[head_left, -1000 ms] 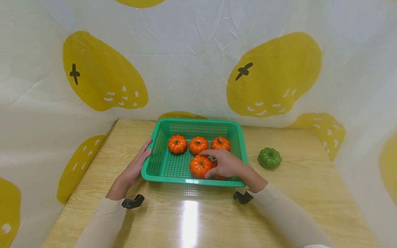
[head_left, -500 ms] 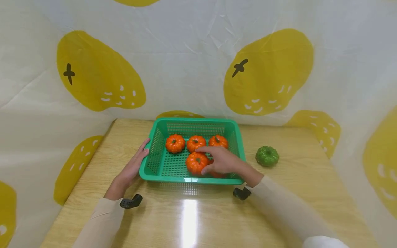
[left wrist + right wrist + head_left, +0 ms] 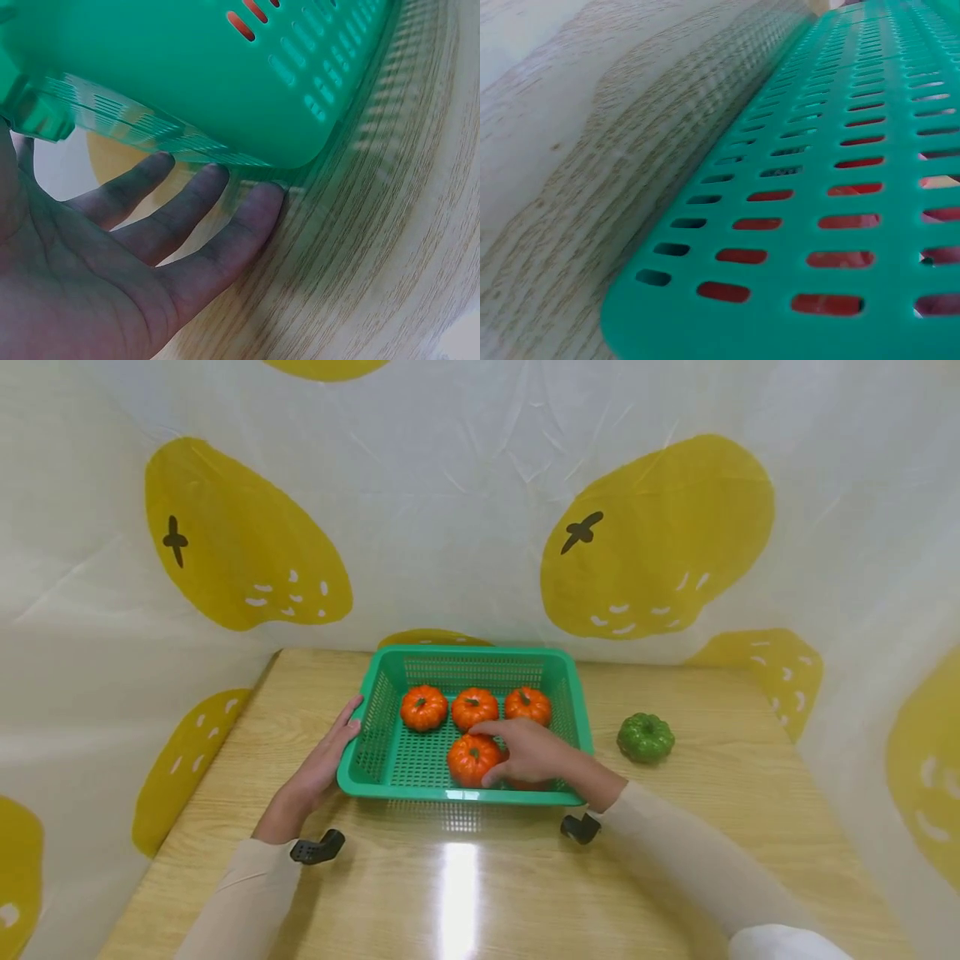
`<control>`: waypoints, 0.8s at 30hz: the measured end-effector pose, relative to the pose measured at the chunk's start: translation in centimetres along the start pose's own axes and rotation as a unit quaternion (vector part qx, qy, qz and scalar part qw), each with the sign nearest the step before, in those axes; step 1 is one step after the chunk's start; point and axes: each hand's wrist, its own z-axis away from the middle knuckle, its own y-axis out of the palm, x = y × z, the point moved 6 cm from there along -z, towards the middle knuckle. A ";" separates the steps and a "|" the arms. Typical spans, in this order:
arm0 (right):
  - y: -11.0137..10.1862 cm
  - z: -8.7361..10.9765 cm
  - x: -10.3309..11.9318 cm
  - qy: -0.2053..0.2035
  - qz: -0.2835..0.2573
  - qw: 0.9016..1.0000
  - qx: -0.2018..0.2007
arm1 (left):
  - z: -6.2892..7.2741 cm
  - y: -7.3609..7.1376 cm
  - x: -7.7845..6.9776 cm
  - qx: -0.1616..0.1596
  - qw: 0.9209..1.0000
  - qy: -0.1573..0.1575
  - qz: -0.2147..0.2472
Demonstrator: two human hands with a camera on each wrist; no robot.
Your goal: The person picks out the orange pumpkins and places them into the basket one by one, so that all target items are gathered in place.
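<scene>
Several small orange pumpkins, among them a back-left one (image 3: 423, 707), sit in a green plastic basket (image 3: 465, 794) on the table. My right hand (image 3: 531, 750) reaches over the basket's right front corner. Its thumb and fingers grip an orange pumpkin (image 3: 470, 762) in the front row from the right. Another orange pumpkin (image 3: 529, 785) lies mostly hidden beneath this hand. In the right wrist view, the perforated basket wall (image 3: 829, 259) blocks the hand, with orange showing through its slots. My left hand (image 3: 327, 760) rests against the basket's left side, its fingers (image 3: 217, 259) extended along the outer wall.
A green pumpkin (image 3: 646, 737) stands on the wooden table (image 3: 720, 827) to the right of the basket. Behind the table hangs a pale cloth (image 3: 450, 510) printed with large yellow fruit shapes.
My right hand and the front orange pumpkin have shifted slightly left within the basket. My left hand keeps its place at the basket's side. The head view has moved a little.
</scene>
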 end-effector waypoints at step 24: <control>-1.0 0.9 -0.8 -0.011 -0.008 0.999 -0.053 | -0.5 -1.0 0.0 -0.011 1.000 -0.004 -0.024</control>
